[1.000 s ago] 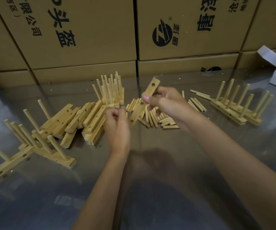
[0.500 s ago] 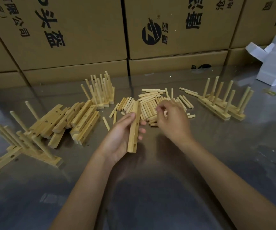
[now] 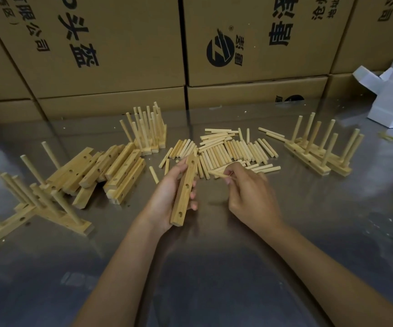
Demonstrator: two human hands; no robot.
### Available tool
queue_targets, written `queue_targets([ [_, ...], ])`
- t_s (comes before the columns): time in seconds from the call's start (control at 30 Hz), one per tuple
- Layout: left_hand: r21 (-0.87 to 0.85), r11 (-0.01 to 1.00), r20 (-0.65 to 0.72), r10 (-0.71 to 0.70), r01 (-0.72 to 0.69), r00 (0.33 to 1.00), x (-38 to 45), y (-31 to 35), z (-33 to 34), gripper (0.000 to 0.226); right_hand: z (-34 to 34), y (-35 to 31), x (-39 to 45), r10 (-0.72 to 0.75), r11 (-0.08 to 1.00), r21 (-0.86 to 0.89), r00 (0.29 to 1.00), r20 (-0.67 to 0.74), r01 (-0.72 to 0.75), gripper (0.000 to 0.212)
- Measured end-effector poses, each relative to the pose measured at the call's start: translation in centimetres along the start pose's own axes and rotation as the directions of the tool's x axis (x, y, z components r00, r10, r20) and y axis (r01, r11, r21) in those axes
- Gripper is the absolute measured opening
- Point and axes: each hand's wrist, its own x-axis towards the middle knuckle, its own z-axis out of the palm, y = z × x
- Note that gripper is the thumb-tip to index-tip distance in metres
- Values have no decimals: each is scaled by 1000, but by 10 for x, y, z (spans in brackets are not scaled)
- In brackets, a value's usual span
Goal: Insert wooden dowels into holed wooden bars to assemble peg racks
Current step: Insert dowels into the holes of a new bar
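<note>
Bar [image 3: 184,190] held in left hand [image 3: 167,199]; right hand [image 3: 249,197] pinches dowel [image 3: 218,173].

Your one head camera is looking forward and down from close above the table [image 3: 308,232], facing the boxes [image 3: 120,55] behind it, with your forearms entering from the bottom edge.

The left hand [image 3: 169,197] grips a holed wooden bar [image 3: 184,191] above the desk [image 3: 214,256]. The right hand [image 3: 249,192] pinches a dowel [image 3: 218,173] at the near edge of the loose dowel pile [image 3: 233,147]. Bare bars [image 3: 110,171] lie left, a finished rack [image 3: 318,149] far right.
</note>
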Motion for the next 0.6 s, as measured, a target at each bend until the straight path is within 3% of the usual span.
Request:
queue_targets([
  [0.1,134,991,-36,-3,8,999,-1,-1,-1,35,-3,-10,-3,-5,973,231,998,-55,17,17],
  [0.17,200,980,-29,13,-7,999,-2,-1,0,31,-4,-14,-2,-75,975,206,995,-70,87,22],
  [0.4,314,949,-12,35,-29,999,-8,1,4,16,-14,-9,1,-78,987,137,994,-80,88,20],
  [0.6,415,907,14,64,-64,998,-14,5,8,25,-19,-8,2,-94,988,115,993,-70,102,8],
])
